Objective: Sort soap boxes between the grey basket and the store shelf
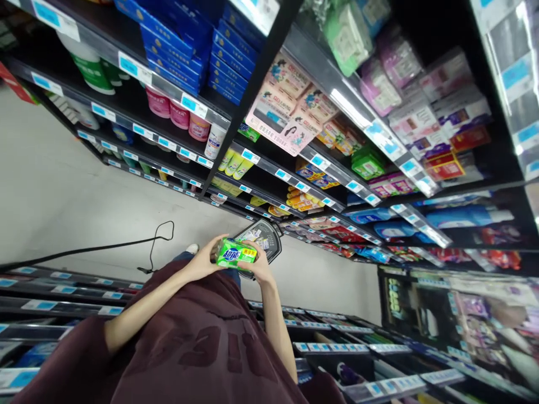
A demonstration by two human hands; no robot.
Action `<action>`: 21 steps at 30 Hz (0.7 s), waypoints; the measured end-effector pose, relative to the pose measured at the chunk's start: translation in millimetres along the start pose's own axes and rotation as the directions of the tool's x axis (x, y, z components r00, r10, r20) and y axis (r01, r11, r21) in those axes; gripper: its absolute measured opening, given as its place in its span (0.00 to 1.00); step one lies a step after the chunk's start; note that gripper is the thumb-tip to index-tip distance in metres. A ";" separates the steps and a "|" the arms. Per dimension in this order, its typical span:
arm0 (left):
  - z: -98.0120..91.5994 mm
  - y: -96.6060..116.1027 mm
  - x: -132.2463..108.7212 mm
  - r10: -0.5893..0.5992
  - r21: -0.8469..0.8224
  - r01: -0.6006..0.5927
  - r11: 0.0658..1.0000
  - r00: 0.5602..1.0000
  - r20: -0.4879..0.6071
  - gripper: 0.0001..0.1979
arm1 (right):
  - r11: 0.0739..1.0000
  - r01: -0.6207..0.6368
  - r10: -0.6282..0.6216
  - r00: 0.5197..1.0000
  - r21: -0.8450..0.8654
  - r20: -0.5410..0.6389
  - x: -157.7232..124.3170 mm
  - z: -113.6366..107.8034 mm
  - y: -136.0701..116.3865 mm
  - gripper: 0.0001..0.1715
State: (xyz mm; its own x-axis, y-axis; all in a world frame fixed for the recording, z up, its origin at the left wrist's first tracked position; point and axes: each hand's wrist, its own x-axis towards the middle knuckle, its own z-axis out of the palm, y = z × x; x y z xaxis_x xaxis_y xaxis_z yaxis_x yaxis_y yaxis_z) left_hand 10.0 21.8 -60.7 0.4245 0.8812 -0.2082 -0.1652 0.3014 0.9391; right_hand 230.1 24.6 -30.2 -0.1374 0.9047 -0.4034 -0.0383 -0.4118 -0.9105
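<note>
Being clasped at both ends, a green packet (231,253) is being held between the left hand (207,259) and the right hand (261,266). Its left end is being pinched by the left, its right end by the right; the lettered middle is being left uncovered. Behind it, a basket (277,246) is being partly hidden.
</note>
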 end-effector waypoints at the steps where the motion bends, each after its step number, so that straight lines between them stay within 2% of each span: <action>1: 0.7 0.0 3.2 -0.011 -0.015 0.011 1.000 0.999 -0.030 0.46 | 1.000 0.006 -0.006 1.000 0.003 -0.024 7.1 -6.2 -3.1 0.41; 5: -3.7 -4.8 15.1 -0.019 -0.049 0.014 0.999 0.994 -0.110 0.39 | 0.995 0.086 -0.077 0.980 0.040 -0.183 49.5 -36.9 -25.8 0.40; 10: -12.1 -20.2 19.2 -0.004 0.035 0.008 0.999 0.993 -0.117 0.30 | 0.969 0.244 -0.242 0.913 -0.037 -0.329 128.1 -72.8 -81.7 0.40; 15: -15.5 -35.7 20.1 -0.033 0.090 0.045 0.995 0.991 -0.132 0.26 | 0.941 0.295 -0.333 0.887 -0.165 -0.319 200.2 -89.2 -130.3 0.33; 21: -20.9 -47.5 32.6 -0.025 0.073 0.041 0.997 0.977 -0.213 0.25 | 0.887 0.350 -0.434 0.855 -0.301 -0.285 260.9 -89.4 -155.1 0.34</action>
State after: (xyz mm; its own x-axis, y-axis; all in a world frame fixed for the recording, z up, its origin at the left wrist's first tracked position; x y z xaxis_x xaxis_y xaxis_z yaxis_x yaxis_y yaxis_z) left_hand 13.1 43.8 -117.7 0.2291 0.9308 -0.2849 -0.0824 0.3101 0.9471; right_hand 288.6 334.3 -2.4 0.1813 0.9831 0.0246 0.2162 -0.0154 -0.9762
